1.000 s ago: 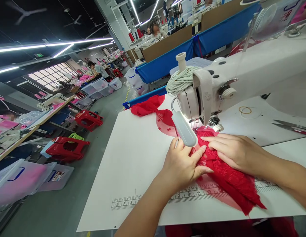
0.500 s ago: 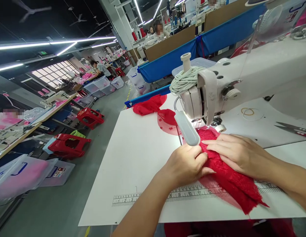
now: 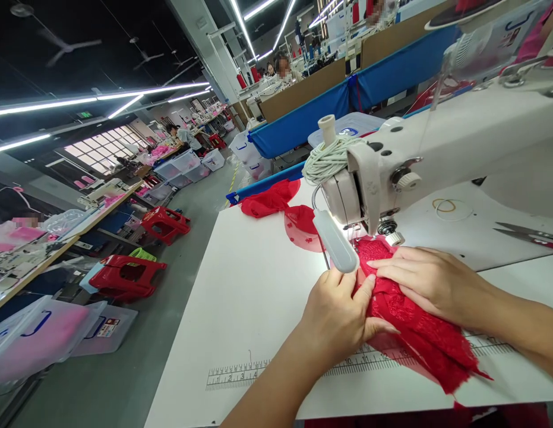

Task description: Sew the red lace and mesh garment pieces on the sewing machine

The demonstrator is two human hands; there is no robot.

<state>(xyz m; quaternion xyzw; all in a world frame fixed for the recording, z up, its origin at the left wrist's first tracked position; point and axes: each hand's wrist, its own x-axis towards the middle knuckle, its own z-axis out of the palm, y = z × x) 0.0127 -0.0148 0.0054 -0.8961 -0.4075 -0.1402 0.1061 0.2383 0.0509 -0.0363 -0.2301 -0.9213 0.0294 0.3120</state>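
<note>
Red lace fabric (image 3: 414, 327) lies on the white sewing table (image 3: 249, 297), running under the head of the white sewing machine (image 3: 436, 148). My left hand (image 3: 343, 312) grips the fabric's left edge with curled fingers, just below the machine's white lamp (image 3: 335, 241). My right hand (image 3: 425, 279) rests on top of the lace, fingers extended and pressed flat, pointing toward the needle area. More red fabric (image 3: 280, 205) trails out behind the machine.
Scissors (image 3: 530, 233) and a rubber band (image 3: 443, 205) lie on the table at right. A printed ruler (image 3: 245, 374) runs along the front edge. Red stools (image 3: 129, 273) and plastic bins (image 3: 49, 330) stand in the aisle at left. Other people work at far stations.
My left hand has uncurled a little and shifted slightly toward the lamp on the fabric's edge. The view has moved a little; my right hand stays flat on the lace.
</note>
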